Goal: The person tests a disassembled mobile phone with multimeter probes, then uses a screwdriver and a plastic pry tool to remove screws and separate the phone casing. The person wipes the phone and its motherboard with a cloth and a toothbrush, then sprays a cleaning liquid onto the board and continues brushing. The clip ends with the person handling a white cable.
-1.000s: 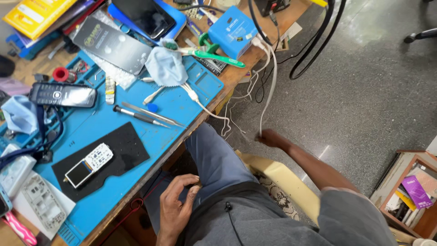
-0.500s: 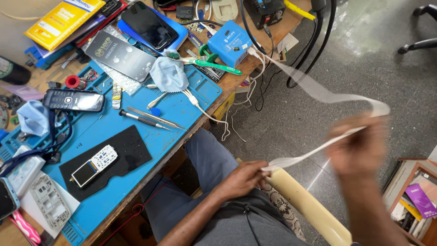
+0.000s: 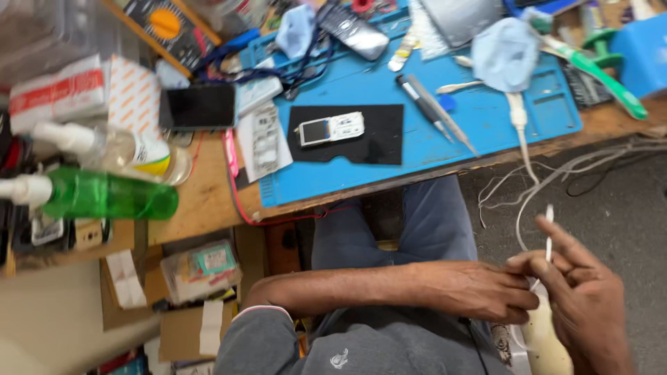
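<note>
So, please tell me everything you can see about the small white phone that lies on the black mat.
The small white phone is a bar-shaped handset, apparently plastic, with a dark screen at its left end and a pale keypad at its right. It lies flat, face up, lengthwise across the black mat, which rests on the blue work mat. Only the black mat touches it; both hands are away from it, below the bench.

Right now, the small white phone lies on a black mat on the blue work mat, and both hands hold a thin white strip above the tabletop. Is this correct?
Not quite. The small white phone does lie on the black mat on the blue work mat, but the left hand and right hand hold the thin white strip below the table edge, over the lap, not above the tabletop. The head view shows this.
</note>
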### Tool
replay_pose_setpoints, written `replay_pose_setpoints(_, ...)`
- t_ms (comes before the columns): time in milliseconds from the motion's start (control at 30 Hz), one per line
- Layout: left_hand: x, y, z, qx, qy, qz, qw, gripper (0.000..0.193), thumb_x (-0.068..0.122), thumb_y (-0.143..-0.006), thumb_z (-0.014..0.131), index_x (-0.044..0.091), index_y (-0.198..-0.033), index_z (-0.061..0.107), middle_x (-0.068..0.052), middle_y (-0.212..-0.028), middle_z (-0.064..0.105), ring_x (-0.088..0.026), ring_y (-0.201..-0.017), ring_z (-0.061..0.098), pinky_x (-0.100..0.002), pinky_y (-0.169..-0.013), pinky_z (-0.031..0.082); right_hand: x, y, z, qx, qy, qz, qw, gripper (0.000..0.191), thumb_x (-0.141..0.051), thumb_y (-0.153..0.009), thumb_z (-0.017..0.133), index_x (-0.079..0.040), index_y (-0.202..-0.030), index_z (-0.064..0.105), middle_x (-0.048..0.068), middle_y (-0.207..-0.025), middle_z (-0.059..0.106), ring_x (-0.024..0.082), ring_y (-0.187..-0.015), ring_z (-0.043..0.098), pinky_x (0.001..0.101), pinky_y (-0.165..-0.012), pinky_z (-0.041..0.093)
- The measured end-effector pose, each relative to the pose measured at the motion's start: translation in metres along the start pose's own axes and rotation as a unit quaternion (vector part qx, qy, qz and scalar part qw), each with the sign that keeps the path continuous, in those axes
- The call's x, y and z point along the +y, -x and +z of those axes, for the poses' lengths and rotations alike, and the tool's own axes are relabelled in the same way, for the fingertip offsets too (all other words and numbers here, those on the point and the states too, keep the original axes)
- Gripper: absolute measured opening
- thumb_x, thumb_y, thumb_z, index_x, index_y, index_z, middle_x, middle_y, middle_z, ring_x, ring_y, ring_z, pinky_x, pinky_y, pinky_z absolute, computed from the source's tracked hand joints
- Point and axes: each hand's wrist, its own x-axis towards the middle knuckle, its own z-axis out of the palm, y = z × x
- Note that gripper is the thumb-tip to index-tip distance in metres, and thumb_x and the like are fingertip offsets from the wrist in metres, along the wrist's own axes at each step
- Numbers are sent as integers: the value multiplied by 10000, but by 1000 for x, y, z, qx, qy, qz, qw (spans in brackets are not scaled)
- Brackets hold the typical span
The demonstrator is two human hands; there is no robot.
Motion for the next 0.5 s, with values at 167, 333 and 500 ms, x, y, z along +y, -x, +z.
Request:
replay_pose_setpoints(167,3,40,-26,-37,-19,-64,997,229,156,-887,635,85,-1103,668,-36,-1222,595,-207,-1172,590,-339,-1005,564,-26,-12,41,55,-109,-165,979,486,-37,-1118,588,54,-1578,462,187,-984,724,76,-685,581,201,-668,475)
replay_pose_setpoints(333,6,73,-86,145,-71,-107,981,397,-14,-949,602,147,-1308,659,-44,-1399,621,-233,-1268,612,-341,-1044,582,-63,-32,72,42,-65,-196,978,266,-40,-1104,559,97,-1314,646,159,-947,736,34,-555,550,146,-513,374)
replay_pose_setpoints(500,-27,134,-201,236,-273,-364,858,504,139,-828,777,85,-1312,645,-87,-1307,681,-296,-1235,623,-459,-1059,509,-70,-71,99,29,48,-169,984,230,39,-986,619,97,-1204,667,167,-945,707,104,-765,682,212,-689,549)
